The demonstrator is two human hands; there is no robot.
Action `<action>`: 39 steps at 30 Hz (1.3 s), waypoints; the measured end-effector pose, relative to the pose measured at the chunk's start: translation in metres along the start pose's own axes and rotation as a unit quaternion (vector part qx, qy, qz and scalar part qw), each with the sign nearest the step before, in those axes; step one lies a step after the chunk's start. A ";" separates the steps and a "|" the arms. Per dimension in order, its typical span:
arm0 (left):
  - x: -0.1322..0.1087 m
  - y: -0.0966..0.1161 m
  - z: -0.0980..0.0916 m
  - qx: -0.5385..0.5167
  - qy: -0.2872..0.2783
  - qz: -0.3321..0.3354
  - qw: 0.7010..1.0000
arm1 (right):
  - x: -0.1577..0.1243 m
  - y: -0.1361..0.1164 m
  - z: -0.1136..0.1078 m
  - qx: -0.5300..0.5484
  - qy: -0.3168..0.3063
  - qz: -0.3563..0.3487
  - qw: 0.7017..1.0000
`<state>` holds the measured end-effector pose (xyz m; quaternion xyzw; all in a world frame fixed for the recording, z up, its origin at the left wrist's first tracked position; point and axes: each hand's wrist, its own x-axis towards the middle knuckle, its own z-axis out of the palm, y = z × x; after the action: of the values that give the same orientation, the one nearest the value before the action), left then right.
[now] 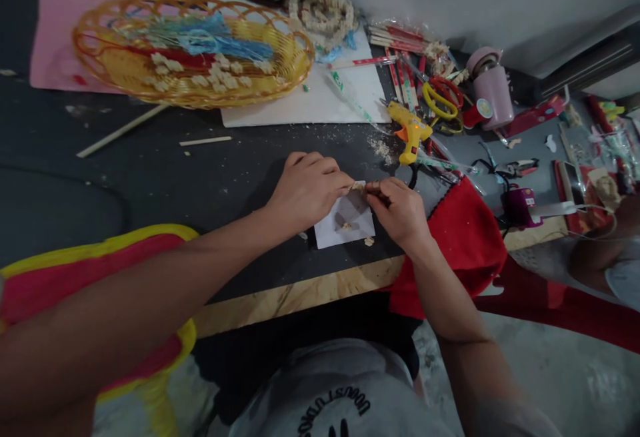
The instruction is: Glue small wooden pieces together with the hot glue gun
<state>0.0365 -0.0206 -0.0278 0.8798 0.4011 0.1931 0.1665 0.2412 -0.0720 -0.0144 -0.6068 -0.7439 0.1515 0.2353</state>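
Over a small white paper (327,232), my left hand (311,187) and my right hand (399,209) face each other. Between their fingertips is a small pale piece (358,186), pinched at the left by my left hand and at the right by my right hand. Another small pale piece (346,226) lies on the paper, and one more (369,241) sits just off its lower right corner. The exact shape of the held piece is too small to tell.
A wicker basket (295,84) with blue tassels and pale pieces stands at the back left. Right of my hands are a yellow glue gun (411,132), scissors (440,100), a pink bottle (493,94) and red cloth (467,237). A person's arm (597,244) shows far right.
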 end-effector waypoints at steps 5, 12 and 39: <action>0.000 0.000 0.000 0.016 -0.012 0.000 1.000 | -0.001 0.000 0.003 -0.006 0.002 -0.008 1.000; 0.000 -0.001 -0.005 0.017 -0.035 0.002 0.999 | -0.001 0.000 0.006 -0.005 -0.005 -0.001 1.000; 0.006 -0.001 -0.025 -0.002 -0.134 -0.015 0.991 | 0.002 -0.005 0.003 -0.004 -0.045 0.022 0.999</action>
<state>0.0280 -0.0118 -0.0046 0.8911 0.3885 0.0718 0.2232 0.2353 -0.0705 -0.0144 -0.6167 -0.7408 0.1810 0.1953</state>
